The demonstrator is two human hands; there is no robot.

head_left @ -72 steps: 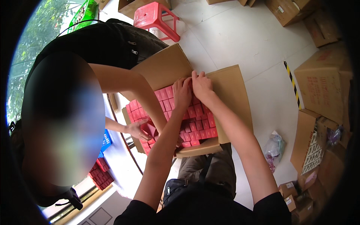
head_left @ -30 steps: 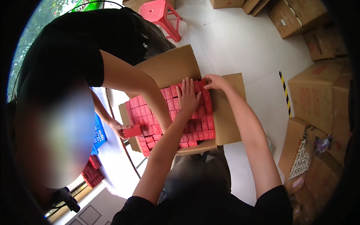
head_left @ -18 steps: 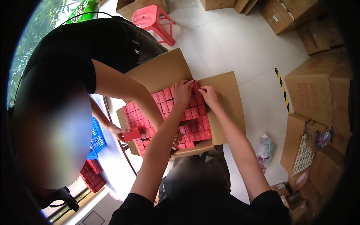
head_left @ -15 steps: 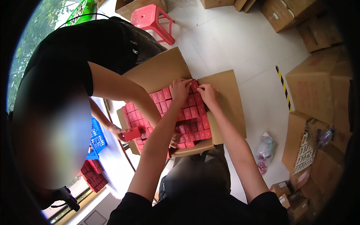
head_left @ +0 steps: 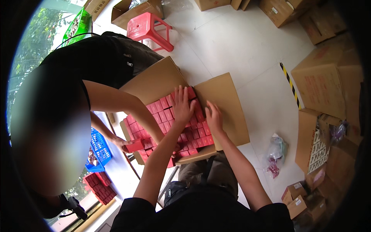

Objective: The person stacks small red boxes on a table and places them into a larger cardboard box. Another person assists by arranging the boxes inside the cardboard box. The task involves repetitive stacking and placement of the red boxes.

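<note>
An open brown cardboard carton sits in front of me, packed with rows of small red boxes. My left hand lies flat, fingers spread, on the red boxes near the far right corner. My right hand rests on the boxes beside the right flap, fingers together. A co-worker in black leans over the carton from the left. One of that person's hands holds a red box at the near left corner; the other arm reaches across under my left arm.
A red plastic stool stands beyond the carton. Brown cartons are stacked on the right and at the back. A clear bag lies on the white floor. A blue basket and more red boxes sit at left.
My hands have slid from the carton's far corner a little nearer to me and now lie flatter on the red boxes. The co-worker's hand stays at the near left corner.
</note>
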